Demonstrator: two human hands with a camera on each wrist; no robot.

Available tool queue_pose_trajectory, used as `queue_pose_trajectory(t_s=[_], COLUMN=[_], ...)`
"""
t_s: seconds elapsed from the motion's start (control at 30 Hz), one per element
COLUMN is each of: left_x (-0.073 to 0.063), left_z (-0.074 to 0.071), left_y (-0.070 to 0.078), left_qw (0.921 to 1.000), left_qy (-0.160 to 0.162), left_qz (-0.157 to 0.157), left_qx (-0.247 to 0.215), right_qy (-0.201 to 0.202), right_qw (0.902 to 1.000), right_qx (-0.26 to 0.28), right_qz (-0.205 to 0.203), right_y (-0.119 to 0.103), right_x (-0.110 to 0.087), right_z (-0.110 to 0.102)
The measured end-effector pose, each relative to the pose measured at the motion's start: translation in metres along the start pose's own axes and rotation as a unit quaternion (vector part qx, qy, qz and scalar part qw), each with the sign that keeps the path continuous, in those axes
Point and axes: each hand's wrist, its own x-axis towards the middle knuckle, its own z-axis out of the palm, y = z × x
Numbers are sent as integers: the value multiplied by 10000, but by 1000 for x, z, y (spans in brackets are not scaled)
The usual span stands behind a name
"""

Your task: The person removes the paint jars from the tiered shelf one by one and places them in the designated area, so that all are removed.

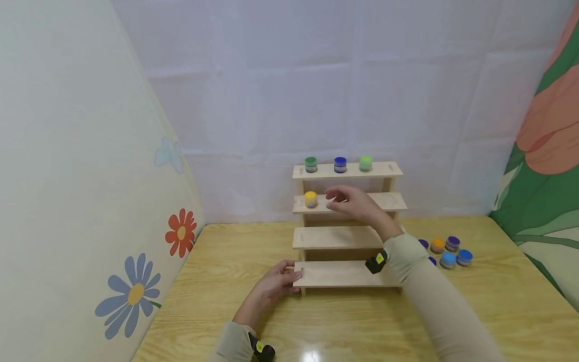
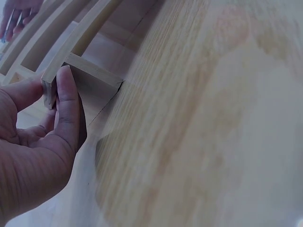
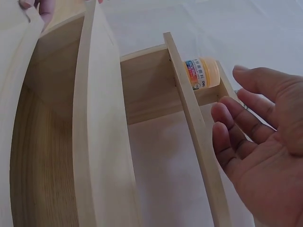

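A pale wooden stepped rack (image 1: 339,237) with several shelves stands on the table. My left hand (image 1: 276,284) pinches the left end of its lowest shelf between thumb and fingers, as the left wrist view shows up close (image 2: 52,127). At the second shelf from the top is my right hand (image 1: 355,203), its fingers loosely bent and nothing seen in them. Just left of it a yellow paint jar (image 1: 310,199) sits on that shelf; in the right wrist view the jar (image 3: 202,73) stands apart from the fingertips.
On the top shelf stand a dark green jar (image 1: 310,165), a blue jar (image 1: 340,165) and a light green jar (image 1: 365,164). Several jars, including an orange one (image 1: 437,245), stand on the table (image 1: 497,301) right of the rack. A white cloth (image 1: 271,100) hangs behind.
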Motion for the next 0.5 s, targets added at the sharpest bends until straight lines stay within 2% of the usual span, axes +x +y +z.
queue_pose_trajectory(t_s=[0.17,0.5], left_x=[0,1], left_z=[0,0], left_y=[0,-1], left_qw=[10000,10000], left_qy=[-24,29], left_qz=[37,26], left_qx=[56,50], right_qy=[-132,-441], right_qw=[9998,9986], right_qx=[14,275], right_qz=[-133,38], right_y=[0,-5], right_x=[14,30], right_z=[6,14])
